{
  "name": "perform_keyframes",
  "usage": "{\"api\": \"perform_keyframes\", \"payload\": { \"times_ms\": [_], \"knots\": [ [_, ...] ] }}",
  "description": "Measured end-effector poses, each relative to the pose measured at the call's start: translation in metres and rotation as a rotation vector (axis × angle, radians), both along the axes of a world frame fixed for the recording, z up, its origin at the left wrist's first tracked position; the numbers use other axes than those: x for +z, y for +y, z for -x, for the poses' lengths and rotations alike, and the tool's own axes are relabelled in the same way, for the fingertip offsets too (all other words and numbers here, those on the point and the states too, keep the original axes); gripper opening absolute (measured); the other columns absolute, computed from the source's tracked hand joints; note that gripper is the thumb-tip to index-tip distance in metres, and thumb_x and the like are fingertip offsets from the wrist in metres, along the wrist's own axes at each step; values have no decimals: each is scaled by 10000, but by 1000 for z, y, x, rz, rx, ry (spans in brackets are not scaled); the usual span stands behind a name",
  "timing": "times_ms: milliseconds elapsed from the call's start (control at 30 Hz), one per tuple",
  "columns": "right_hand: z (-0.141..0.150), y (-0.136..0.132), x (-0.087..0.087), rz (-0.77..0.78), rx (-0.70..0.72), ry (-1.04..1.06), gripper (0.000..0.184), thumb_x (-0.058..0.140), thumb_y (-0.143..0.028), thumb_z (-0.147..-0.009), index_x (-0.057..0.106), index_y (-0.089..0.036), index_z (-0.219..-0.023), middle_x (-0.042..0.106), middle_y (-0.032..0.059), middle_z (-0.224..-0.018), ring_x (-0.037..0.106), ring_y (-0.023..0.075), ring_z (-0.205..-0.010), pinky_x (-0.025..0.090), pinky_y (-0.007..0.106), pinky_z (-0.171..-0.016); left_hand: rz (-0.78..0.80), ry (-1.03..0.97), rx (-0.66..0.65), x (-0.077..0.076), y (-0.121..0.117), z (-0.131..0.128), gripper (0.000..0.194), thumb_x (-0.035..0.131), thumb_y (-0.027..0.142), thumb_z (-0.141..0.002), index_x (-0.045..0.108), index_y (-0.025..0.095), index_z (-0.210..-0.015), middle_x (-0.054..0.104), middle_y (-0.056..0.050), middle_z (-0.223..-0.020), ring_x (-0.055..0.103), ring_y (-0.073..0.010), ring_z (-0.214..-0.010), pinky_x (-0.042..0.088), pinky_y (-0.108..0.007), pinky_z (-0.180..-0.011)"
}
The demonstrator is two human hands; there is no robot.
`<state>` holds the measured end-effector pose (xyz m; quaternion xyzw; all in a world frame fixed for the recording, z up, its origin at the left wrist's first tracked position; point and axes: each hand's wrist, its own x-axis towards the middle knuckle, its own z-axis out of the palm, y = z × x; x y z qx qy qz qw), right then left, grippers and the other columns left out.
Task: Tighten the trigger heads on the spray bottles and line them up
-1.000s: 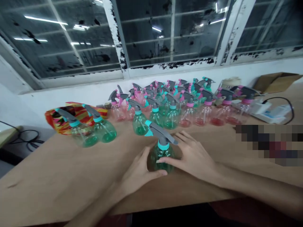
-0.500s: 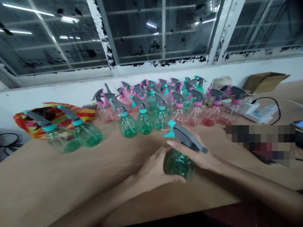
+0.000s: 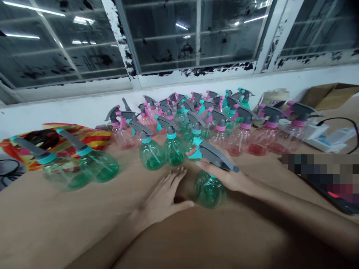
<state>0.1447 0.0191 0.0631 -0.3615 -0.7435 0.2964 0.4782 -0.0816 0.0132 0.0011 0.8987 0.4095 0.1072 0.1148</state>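
Note:
My right hand (image 3: 228, 177) is wrapped round the neck of a green spray bottle (image 3: 209, 191) with a grey and turquoise head. The bottle stands close to upright near the table's middle. Left of it, my left hand (image 3: 159, 200) lies palm-down with its fingers apart, its thumb pointing toward the bottle without holding it. Just beyond the hands are more green spray bottles, one (image 3: 174, 149) upright nearest my left fingertips. Two green spray bottles lean over at the left, the nearer-in one (image 3: 99, 166) overlapping the other (image 3: 64, 175).
Pink spray bottles (image 3: 259, 142) form a row at the back right, with several more behind. A bright patterned bag (image 3: 92, 136) lies at the left. A power strip (image 3: 318, 134), a cardboard box (image 3: 331, 95) and a dark phone-like device (image 3: 331, 198) are at the right.
My left hand has let go of the bottle's side and drawn away to the left, fingers opening. My right hand still grips the bottle. The view has shifted slightly.

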Motion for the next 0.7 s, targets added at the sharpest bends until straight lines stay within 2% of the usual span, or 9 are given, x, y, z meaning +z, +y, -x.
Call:
{"api": "perform_keyframes", "payload": {
  "times_ms": [100,233,500,700],
  "knots": [
    [4,4,1,20,0,11,95,583,-326,-819,536,-246,-838,509,-47,-673,474,131,-595,412,289,-582,-29,28,11,-3,1,1,745,447,620,-899,261,164,-1459,314,-144,-1508,291,-301,-1380,255,-484,-1113],
    [6,4,3,44,37,22,155,579,-394,-840,562,-240,-853,574,-22,-752,536,144,-685,430,295,-623,-67,43,22,-4,0,-1,623,369,551,-961,314,154,-1438,364,-129,-1486,323,-272,-1368,256,-449,-1121],
    [4,2,0,34,28,64,169,615,-395,-836,572,-232,-839,573,-25,-761,541,132,-691,423,287,-627,-139,54,10,-8,1,-1,544,383,489,-982,343,158,-1411,396,-110,-1469,358,-253,-1351,293,-434,-1110],
    [5,6,-1,47,36,39,240,605,-396,-835,599,-235,-1014,605,6,-838,577,167,-760,437,328,-700,-168,60,0,-6,0,-3,516,420,467,-975,379,157,-1386,443,-113,-1436,396,-263,-1328,318,-442,-1097]
  ]
}}
